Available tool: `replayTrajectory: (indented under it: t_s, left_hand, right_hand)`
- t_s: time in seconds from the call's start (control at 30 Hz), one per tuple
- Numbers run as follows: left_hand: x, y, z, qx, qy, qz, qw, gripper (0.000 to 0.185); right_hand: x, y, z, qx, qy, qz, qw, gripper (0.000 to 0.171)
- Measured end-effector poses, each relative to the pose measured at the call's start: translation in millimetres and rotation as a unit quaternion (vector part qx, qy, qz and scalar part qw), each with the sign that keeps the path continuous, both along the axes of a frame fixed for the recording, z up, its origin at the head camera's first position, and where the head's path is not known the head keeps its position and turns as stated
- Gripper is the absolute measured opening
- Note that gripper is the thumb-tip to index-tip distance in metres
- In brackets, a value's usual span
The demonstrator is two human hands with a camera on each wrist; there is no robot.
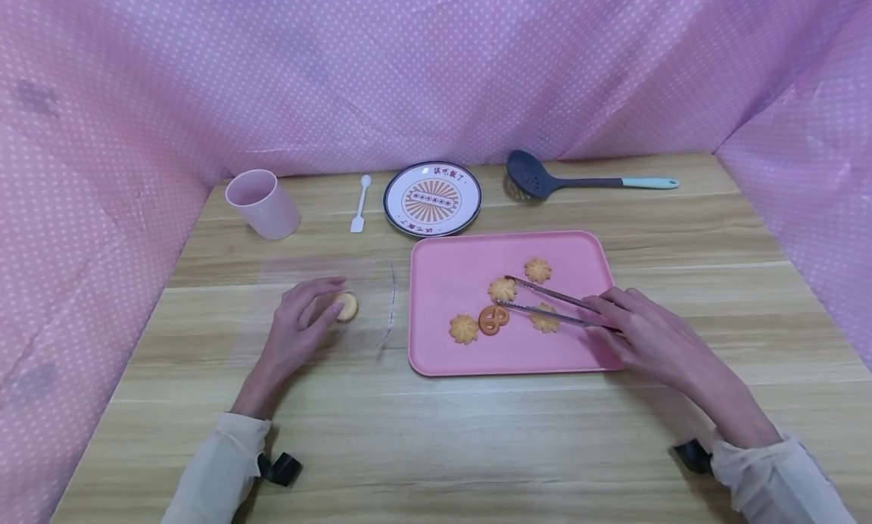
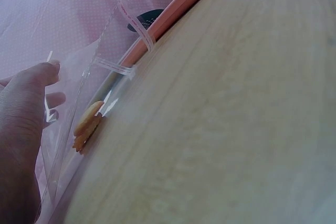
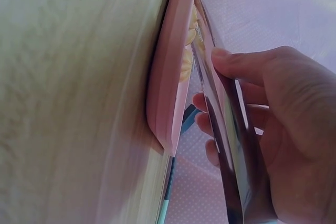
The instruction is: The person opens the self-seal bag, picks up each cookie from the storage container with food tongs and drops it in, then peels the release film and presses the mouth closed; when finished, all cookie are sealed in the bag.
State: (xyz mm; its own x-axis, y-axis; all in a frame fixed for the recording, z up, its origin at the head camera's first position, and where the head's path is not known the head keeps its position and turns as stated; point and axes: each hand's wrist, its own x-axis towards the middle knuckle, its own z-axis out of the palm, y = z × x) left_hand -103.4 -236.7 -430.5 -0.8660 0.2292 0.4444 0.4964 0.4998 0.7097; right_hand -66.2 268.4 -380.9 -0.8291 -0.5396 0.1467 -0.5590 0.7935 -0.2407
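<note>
My left hand [image 1: 325, 303] rests with relaxed fingers on a clear plastic bag [image 1: 371, 329] lying flat on the wooden table. Its fingertips touch a round cookie [image 1: 347, 306] inside the bag. In the left wrist view the cookie [image 2: 88, 124] shows through the bag [image 2: 105, 77] beside the hand [image 2: 26, 108]. My right hand [image 1: 608, 312] grips metal tongs [image 1: 545, 302] over the pink tray [image 1: 450, 266]. The tong tips sit on either side of a flower-shaped cookie [image 1: 502, 288]. Several other cookies lie on the tray. The right wrist view shows the fingers [image 3: 236, 61] curled round the tongs [image 3: 220, 129].
Along the back of the table stand a pink cup [image 1: 262, 204], a small white spoon [image 1: 361, 204], a patterned plate [image 1: 432, 198] and a dark slotted ladle [image 1: 579, 180]. Pink dotted cloth walls close in the left, back and right sides.
</note>
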Motion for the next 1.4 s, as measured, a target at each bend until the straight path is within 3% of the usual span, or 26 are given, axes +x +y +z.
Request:
replayTrajectory:
  t_s: [0.27, 0.87, 1.4]
  left_hand:
    - [-1.0, 0, -0.8, 0.006, 0.013, -0.007, 0.9999, 0.028]
    - [-3.0, 1, -3.0, 0.009, 0.031, -0.009, 0.9995, 0.031]
    - [-3.1, 1, -2.7, 0.012, 0.030, -0.009, 0.9994, 0.031]
  right_hand:
    - [-1.5, -1, -0.8, -0.002, 0.002, 0.002, 1.000, 0.034]
    - [-4.7, 0, -5.2, -0.004, 0.058, 0.031, 0.998, 0.038]
    - [-11.3, -10, -5.5, -0.005, 0.071, 0.043, 0.997, 0.037]
